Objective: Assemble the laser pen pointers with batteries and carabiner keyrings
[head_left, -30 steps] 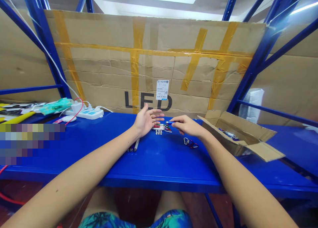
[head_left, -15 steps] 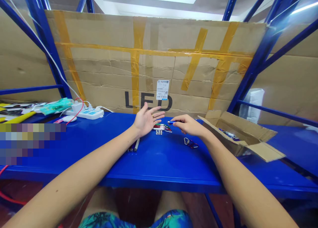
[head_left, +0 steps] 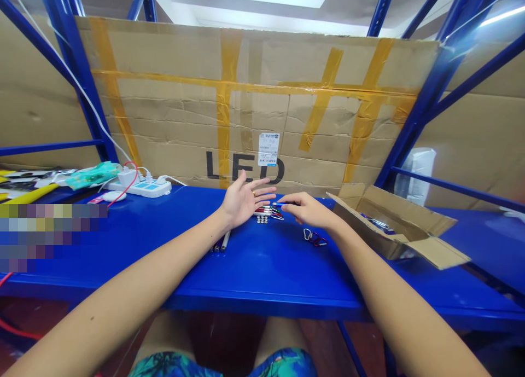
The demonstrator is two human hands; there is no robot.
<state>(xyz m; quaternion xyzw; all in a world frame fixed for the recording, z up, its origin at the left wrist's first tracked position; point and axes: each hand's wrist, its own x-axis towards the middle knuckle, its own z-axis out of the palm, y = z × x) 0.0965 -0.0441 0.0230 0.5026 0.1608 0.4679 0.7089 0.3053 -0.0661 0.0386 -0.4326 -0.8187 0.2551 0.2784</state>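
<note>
My left hand (head_left: 243,203) is open, palm turned up and fingers spread toward the right, holding nothing. Pinched in my right hand (head_left: 304,208) is a slim blue tube with a silver end (head_left: 280,204); its tip points left, close to the left fingertips. Below the hands lie colored tubes with carabiner clips (head_left: 270,211), partly hidden by the left fingers. Just in front of them sit several small silver round pieces (head_left: 262,220) in neat rows. Beside my left wrist are a few slim tubes (head_left: 225,241), partly covered by it. Loose carabiners (head_left: 315,237) rest beneath my right hand.
On the right stands an open cardboard box (head_left: 385,240) with blue and silver items inside. A white power strip (head_left: 145,186) with plugs and cables lies at the back left, near a teal plastic bag (head_left: 95,174). A large cardboard sheet (head_left: 180,114) walls the back of the blue table (head_left: 262,284).
My right hand has moved slightly left with the blue tube, bringing its tip nearer my left fingers. My left hand has shifted a little to the right and stays open.
</note>
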